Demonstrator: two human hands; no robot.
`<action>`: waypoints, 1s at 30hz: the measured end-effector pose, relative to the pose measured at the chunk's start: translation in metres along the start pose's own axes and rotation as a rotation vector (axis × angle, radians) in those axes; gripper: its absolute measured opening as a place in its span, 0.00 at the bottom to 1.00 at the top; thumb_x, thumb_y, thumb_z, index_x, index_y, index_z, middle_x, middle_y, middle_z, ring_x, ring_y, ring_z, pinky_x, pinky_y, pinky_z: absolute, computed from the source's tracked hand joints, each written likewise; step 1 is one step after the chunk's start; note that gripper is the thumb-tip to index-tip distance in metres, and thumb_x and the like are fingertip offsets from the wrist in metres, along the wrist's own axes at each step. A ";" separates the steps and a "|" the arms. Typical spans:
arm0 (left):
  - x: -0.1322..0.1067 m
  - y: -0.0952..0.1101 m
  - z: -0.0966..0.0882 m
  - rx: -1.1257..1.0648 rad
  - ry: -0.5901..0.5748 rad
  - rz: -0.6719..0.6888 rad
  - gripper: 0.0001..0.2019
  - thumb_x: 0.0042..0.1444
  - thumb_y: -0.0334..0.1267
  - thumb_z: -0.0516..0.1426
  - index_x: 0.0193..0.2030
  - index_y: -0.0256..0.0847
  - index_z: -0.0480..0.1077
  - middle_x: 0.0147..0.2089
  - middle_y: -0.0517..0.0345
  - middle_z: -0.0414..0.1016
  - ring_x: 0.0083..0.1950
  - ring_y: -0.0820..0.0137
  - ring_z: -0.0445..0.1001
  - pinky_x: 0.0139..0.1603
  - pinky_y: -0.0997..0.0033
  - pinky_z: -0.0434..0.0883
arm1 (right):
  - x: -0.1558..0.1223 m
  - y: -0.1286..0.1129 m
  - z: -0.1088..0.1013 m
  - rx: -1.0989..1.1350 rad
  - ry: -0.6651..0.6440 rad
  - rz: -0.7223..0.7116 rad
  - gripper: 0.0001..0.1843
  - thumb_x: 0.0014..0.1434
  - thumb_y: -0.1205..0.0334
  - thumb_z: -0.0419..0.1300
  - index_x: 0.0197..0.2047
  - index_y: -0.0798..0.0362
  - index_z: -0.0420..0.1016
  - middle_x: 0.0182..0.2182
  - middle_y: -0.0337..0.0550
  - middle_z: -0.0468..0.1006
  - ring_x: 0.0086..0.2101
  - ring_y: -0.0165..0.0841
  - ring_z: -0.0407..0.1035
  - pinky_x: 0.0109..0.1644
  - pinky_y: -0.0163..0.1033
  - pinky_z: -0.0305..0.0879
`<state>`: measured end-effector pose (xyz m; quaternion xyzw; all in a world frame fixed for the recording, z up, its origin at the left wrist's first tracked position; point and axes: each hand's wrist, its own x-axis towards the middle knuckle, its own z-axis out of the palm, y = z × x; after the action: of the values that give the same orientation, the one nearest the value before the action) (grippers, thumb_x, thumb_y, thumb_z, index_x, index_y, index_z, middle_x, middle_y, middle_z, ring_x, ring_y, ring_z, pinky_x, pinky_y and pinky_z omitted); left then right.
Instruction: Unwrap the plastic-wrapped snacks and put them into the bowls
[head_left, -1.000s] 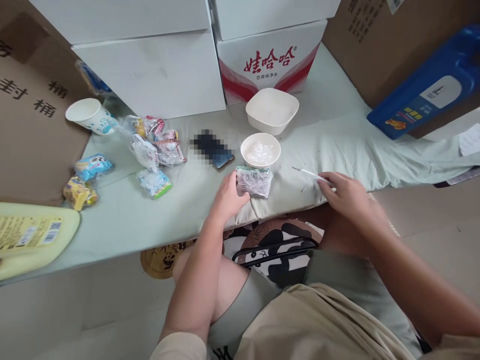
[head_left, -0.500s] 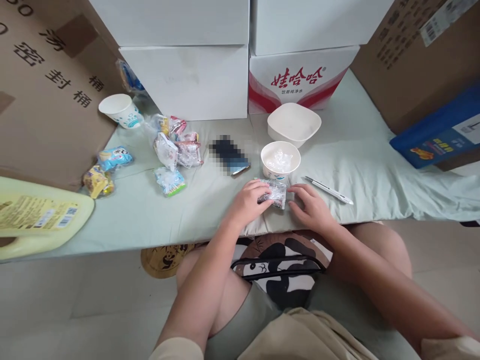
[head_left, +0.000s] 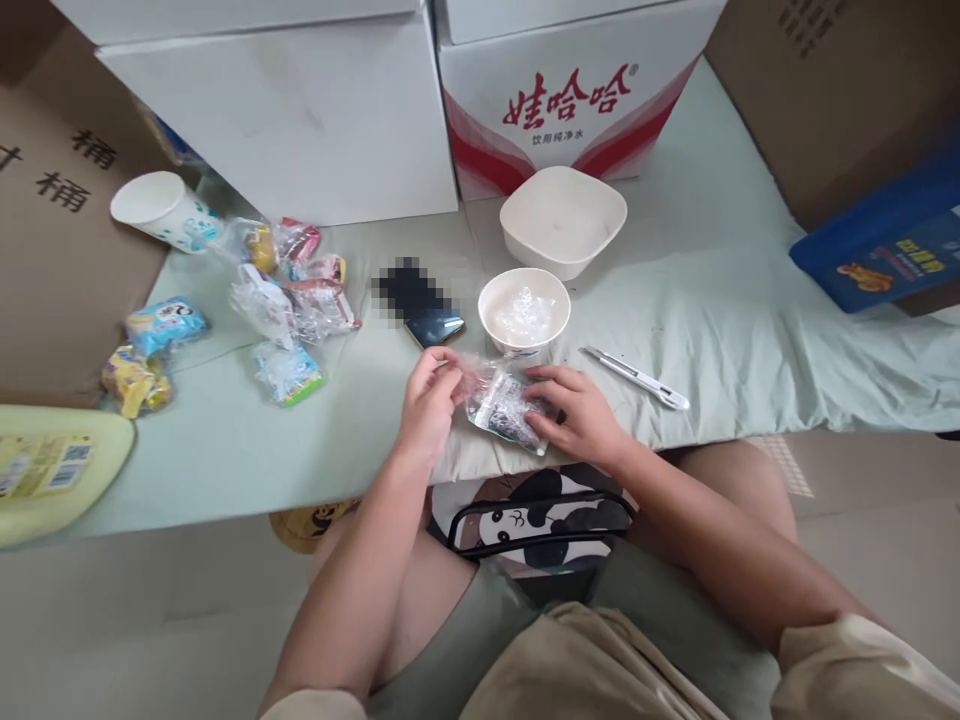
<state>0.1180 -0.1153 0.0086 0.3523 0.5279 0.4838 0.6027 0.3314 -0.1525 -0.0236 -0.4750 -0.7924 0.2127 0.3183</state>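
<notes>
A small packet [head_left: 504, 412] in shiny clear plastic wrap lies near the table's front edge. My left hand [head_left: 435, 400] pinches loose clear plastic wrap [head_left: 474, 374] at the packet's upper left. Across the packet's right side, the curved fingers of my right hand [head_left: 574, 410] hold it down. Just behind stands a white paper bowl [head_left: 491, 318] with crumpled clear plastic [head_left: 525, 315] inside. To the right of my right hand lies a white utility knife [head_left: 637, 378]. What is inside the packet cannot be made out.
A larger white bowl [head_left: 559, 262] stands behind the paper bowl. Left of them lie a phone [head_left: 431, 322], several wrapped snacks [head_left: 319, 302] and a tipped paper cup [head_left: 169, 215]. White boxes [head_left: 300, 120] line the back. A yellow jug [head_left: 67, 470] is at the left front.
My left hand has moved left off the packet, drawing out clear wrap. My right hand has moved left onto the packet, which is now tilted. The camera view has shifted.
</notes>
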 end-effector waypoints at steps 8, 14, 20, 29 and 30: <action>0.009 0.001 -0.009 0.114 -0.066 0.067 0.14 0.38 0.34 0.61 0.36 0.42 0.71 0.27 0.63 0.68 0.28 0.74 0.66 0.30 0.75 0.63 | -0.001 0.002 -0.001 0.064 -0.044 0.011 0.09 0.65 0.64 0.56 0.47 0.49 0.75 0.44 0.46 0.81 0.46 0.40 0.72 0.51 0.47 0.63; 0.006 -0.008 -0.007 0.329 -0.059 0.104 0.12 0.49 0.46 0.65 0.30 0.39 0.72 0.26 0.62 0.68 0.26 0.75 0.63 0.28 0.75 0.60 | -0.001 0.003 -0.002 0.025 -0.091 -0.025 0.10 0.66 0.64 0.54 0.43 0.47 0.78 0.40 0.44 0.80 0.44 0.39 0.69 0.50 0.48 0.58; 0.006 -0.006 -0.011 0.215 0.082 0.094 0.12 0.50 0.45 0.64 0.29 0.41 0.70 0.25 0.65 0.62 0.24 0.77 0.60 0.24 0.77 0.58 | -0.004 0.002 -0.005 0.164 0.098 -0.047 0.08 0.62 0.67 0.52 0.37 0.48 0.71 0.42 0.45 0.80 0.47 0.40 0.71 0.54 0.50 0.62; 0.007 -0.003 -0.022 0.397 0.155 0.205 0.07 0.51 0.42 0.61 0.31 0.40 0.70 0.26 0.64 0.65 0.27 0.75 0.63 0.28 0.75 0.61 | -0.007 0.012 -0.024 0.248 0.287 0.316 0.12 0.63 0.61 0.47 0.44 0.49 0.71 0.34 0.43 0.75 0.38 0.39 0.69 0.45 0.46 0.63; 0.007 -0.004 -0.023 0.477 0.152 0.244 0.06 0.51 0.40 0.61 0.33 0.40 0.71 0.28 0.63 0.66 0.28 0.74 0.64 0.30 0.75 0.62 | -0.006 0.013 -0.025 0.182 0.256 0.297 0.13 0.64 0.58 0.49 0.45 0.49 0.72 0.33 0.44 0.75 0.38 0.40 0.69 0.45 0.46 0.62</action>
<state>0.0962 -0.1112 -0.0017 0.5078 0.6242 0.4401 0.3985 0.3592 -0.1511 -0.0162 -0.5787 -0.6444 0.2659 0.4233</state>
